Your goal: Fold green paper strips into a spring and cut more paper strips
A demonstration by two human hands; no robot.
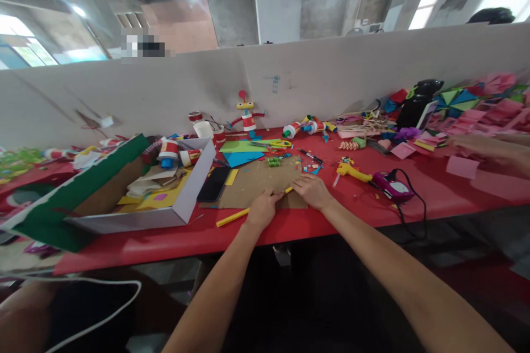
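A long, narrow yellow paper strip point(232, 217) runs slantwise over the front edge of a brown cardboard sheet point(248, 190). My left hand point(264, 209) is closed around its middle. My right hand point(311, 190) has its fingers bent over the strip's right end; whether it is flat or rolled I cannot tell. Just beyond my hands stands a small green paper spring point(274, 162). Yellow-handled scissors point(279, 144) lie on green paper point(240, 146), with blue paper point(242, 159) in front. A black phone point(214, 184) rests left of my left hand.
To the left stands an open box point(136, 222) holding paper scraps and cup figures. A yellow glue gun point(354, 171) and a purple device point(392, 186) with a black cord lie right. A paper robot figure point(248, 121) stands by the partition. Another person's hand point(476, 147) is far right, near pink papers.
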